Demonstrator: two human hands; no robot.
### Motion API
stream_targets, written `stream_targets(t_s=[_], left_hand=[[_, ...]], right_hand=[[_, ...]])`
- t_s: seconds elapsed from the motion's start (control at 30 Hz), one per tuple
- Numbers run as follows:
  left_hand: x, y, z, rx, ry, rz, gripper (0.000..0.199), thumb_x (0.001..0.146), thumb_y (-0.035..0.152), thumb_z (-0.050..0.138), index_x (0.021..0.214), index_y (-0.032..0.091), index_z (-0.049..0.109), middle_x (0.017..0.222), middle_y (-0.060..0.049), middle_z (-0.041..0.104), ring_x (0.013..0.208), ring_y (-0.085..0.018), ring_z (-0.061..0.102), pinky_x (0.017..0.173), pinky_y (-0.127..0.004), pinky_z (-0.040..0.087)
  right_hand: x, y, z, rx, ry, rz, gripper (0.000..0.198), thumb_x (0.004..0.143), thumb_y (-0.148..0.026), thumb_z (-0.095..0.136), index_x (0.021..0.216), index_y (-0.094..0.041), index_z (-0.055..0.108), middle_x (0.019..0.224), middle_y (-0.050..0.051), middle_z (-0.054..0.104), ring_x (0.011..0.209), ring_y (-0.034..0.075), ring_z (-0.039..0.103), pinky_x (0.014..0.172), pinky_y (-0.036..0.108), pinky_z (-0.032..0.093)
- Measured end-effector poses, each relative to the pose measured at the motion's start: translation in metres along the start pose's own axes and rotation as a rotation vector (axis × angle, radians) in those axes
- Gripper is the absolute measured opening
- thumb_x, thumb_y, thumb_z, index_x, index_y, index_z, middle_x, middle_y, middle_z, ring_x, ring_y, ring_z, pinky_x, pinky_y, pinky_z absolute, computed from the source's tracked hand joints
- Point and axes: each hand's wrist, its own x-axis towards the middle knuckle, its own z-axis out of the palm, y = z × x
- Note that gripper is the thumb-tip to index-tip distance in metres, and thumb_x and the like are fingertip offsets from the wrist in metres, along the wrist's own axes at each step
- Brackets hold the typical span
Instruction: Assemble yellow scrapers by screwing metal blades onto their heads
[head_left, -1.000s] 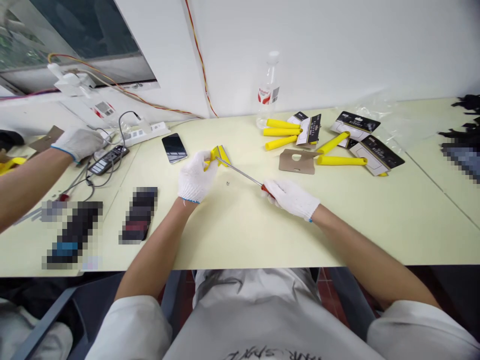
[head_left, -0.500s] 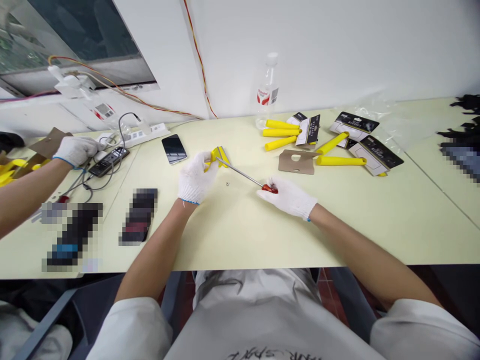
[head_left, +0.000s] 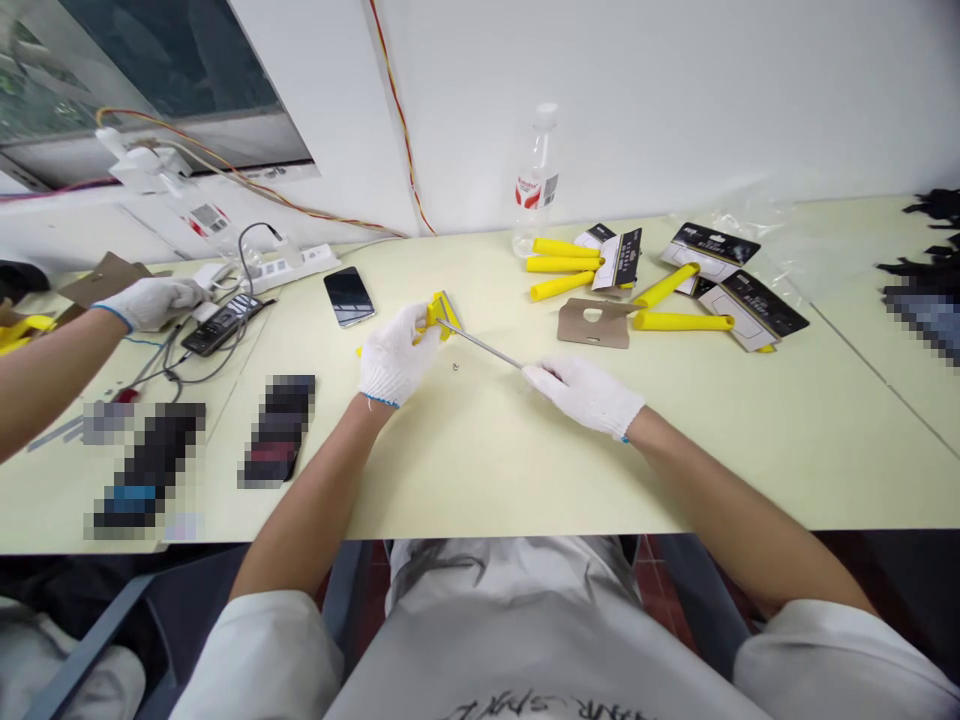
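Both my hands wear white knitted gloves. My left hand is closed around a yellow scraper, whose wide head points up and away from me; the glove covers most of its handle. A screwdriver is gripped in my right hand, its handle hidden by the fingers. The metal shaft slants up to the left, and its tip meets the scraper's head. On the table just below the scraper lies a small metal piece, apparently a screw.
Several yellow-handled scrapers with card labels lie at the back right, beside a folded brown cardboard piece and a plastic bottle. A phone lies left. Farther left, a co-worker's gloved hand is near cables and a power strip.
My right hand has shifted its hold so the screwdriver's red handle is now covered. The scraper has turned slightly in my left hand. The co-worker's hand has moved a little.
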Motion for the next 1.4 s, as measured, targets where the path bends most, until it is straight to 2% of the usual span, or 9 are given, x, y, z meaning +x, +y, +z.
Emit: stream_targets(t_s=[0.1, 0.17, 0.3, 0.47, 0.63, 0.8, 0.9, 1.23, 1.4], left_hand=[[0.000, 0.002, -0.002, 0.085, -0.032, -0.049, 0.052, 0.116, 0.051, 0.086, 0.155, 0.018, 0.073, 0.144, -0.009, 0.086, 0.140, -0.035, 0.076, 0.130, -0.063, 0.059], [0.001, 0.003, -0.002, 0.118, -0.041, -0.069, 0.054, 0.117, 0.053, 0.084, 0.156, 0.018, 0.071, 0.145, -0.009, 0.085, 0.140, -0.036, 0.076, 0.129, -0.063, 0.060], [0.002, 0.003, -0.001, 0.127, -0.027, -0.059, 0.043, 0.120, 0.040, 0.079, 0.154, 0.015, 0.070, 0.149, -0.011, 0.083, 0.136, -0.033, 0.079, 0.124, -0.062, 0.063], [0.003, 0.004, -0.001, 0.135, -0.012, -0.048, 0.040, 0.117, 0.023, 0.079, 0.155, 0.015, 0.069, 0.149, -0.010, 0.084, 0.129, -0.029, 0.082, 0.120, -0.058, 0.065], [0.004, 0.006, -0.002, 0.125, -0.025, -0.092, 0.035, 0.116, 0.028, 0.080, 0.147, 0.015, 0.071, 0.138, -0.011, 0.086, 0.134, -0.033, 0.080, 0.119, -0.059, 0.065], [0.003, 0.009, -0.003, 0.121, -0.030, -0.107, 0.032, 0.116, 0.024, 0.078, 0.146, 0.014, 0.072, 0.136, -0.012, 0.085, 0.132, -0.033, 0.081, 0.119, -0.061, 0.064], [0.003, 0.009, -0.003, 0.120, -0.019, -0.105, 0.032, 0.114, 0.023, 0.080, 0.144, 0.014, 0.073, 0.137, -0.012, 0.086, 0.131, -0.033, 0.081, 0.120, -0.060, 0.064], [0.006, -0.002, -0.006, -0.015, -0.009, -0.082, 0.042, 0.114, 0.046, 0.082, 0.142, 0.016, 0.075, 0.139, -0.013, 0.085, 0.142, -0.035, 0.076, 0.122, -0.066, 0.064], [0.008, -0.004, -0.002, 0.023, -0.008, -0.104, 0.062, 0.116, 0.072, 0.075, 0.142, 0.017, 0.072, 0.136, -0.011, 0.086, 0.135, -0.033, 0.078, 0.122, -0.067, 0.062]], right_hand=[[0.000, 0.000, 0.001, -0.045, 0.085, 0.060, 0.041, 0.108, -0.051, 0.076, 0.085, -0.026, 0.052, 0.086, 0.004, 0.067, 0.082, 0.024, 0.061, 0.076, 0.037, 0.040], [0.000, 0.000, 0.002, -0.057, 0.091, 0.060, 0.040, 0.110, -0.051, 0.074, 0.086, -0.026, 0.053, 0.087, 0.004, 0.069, 0.082, 0.025, 0.062, 0.076, 0.037, 0.041], [0.000, 0.001, 0.002, -0.057, 0.064, -0.009, 0.045, 0.122, -0.047, 0.049, 0.083, -0.026, 0.055, 0.086, 0.006, 0.070, 0.085, 0.027, 0.066, 0.081, 0.039, 0.043], [0.002, 0.002, 0.007, -0.049, 0.151, 0.046, 0.041, 0.107, -0.048, 0.080, 0.087, -0.027, 0.050, 0.092, 0.005, 0.073, 0.083, 0.025, 0.065, 0.075, 0.036, 0.042], [0.002, 0.004, 0.007, -0.086, 0.106, -0.058, 0.043, 0.121, -0.044, 0.054, 0.082, -0.027, 0.052, 0.086, 0.007, 0.072, 0.083, 0.027, 0.067, 0.078, 0.038, 0.042], [0.004, 0.006, 0.009, -0.035, 0.173, 0.014, 0.037, 0.105, -0.040, 0.081, 0.089, -0.027, 0.050, 0.094, 0.006, 0.077, 0.084, 0.025, 0.068, 0.077, 0.036, 0.044], [0.005, 0.008, 0.012, -0.033, 0.184, -0.004, 0.035, 0.107, -0.043, 0.080, 0.091, -0.027, 0.053, 0.093, 0.005, 0.077, 0.084, 0.025, 0.068, 0.076, 0.036, 0.044], [0.008, 0.011, 0.001, -0.139, 0.241, 0.031, 0.034, 0.112, -0.041, 0.074, 0.089, -0.027, 0.054, 0.088, 0.006, 0.076, 0.081, 0.026, 0.070, 0.075, 0.036, 0.044], [0.008, 0.013, 0.009, -0.134, 0.218, -0.023, 0.034, 0.112, -0.041, 0.073, 0.088, -0.026, 0.055, 0.089, 0.007, 0.076, 0.082, 0.026, 0.070, 0.076, 0.036, 0.044]])
